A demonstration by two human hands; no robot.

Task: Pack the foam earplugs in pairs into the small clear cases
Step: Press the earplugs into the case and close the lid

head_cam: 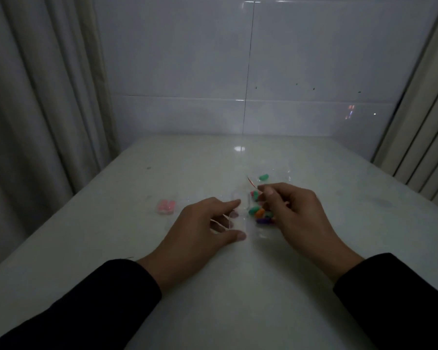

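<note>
A heap of coloured foam earplugs [258, 212], green, orange, purple and pink, lies in a clear plastic bag at the table's middle. One green earplug [263, 177] lies apart, farther back. My right hand [292, 213] rests on the heap with fingers curled; I cannot tell if it pinches an earplug. My left hand [208, 227] lies just left of it, fingers spread around a faint clear case [240, 210]. A clear case holding pink earplugs [166, 207] sits at the left.
The white glossy table [213, 286] meets a white tiled wall at the back. Curtains hang at the left [36, 122] and the right [425, 137]. The light is dim.
</note>
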